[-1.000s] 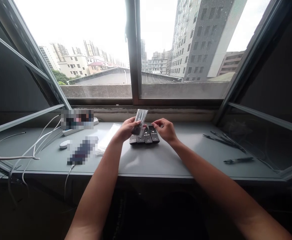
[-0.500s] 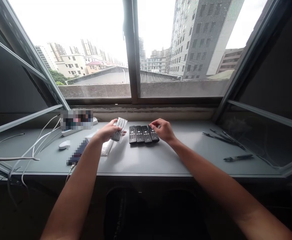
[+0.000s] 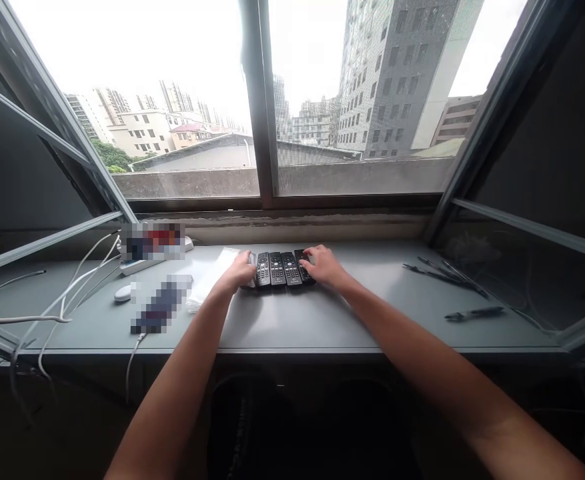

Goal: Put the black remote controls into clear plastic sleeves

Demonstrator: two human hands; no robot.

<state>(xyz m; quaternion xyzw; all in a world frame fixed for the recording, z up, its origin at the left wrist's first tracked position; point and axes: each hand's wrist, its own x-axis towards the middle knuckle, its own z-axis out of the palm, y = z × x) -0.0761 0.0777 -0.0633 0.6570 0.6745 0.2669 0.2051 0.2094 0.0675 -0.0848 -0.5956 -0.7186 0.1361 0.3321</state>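
Remote controls (image 3: 277, 269) lie beneath a wide window (image 3: 262, 133), side by side in a row on a grey table (image 3: 342, 327). Pale plastic (image 3: 209, 279) is spread to the left, near the left hand (image 3: 241, 271), its fingers grasping a plastic-wrapped remote (image 3: 252, 261) at the row's left end. At the opposite end, the right hand (image 3: 325, 267) touches the rightmost remote (image 3: 307, 275); whether it grips cannot be told. One dark pen (image 3: 473, 314) lies far right.
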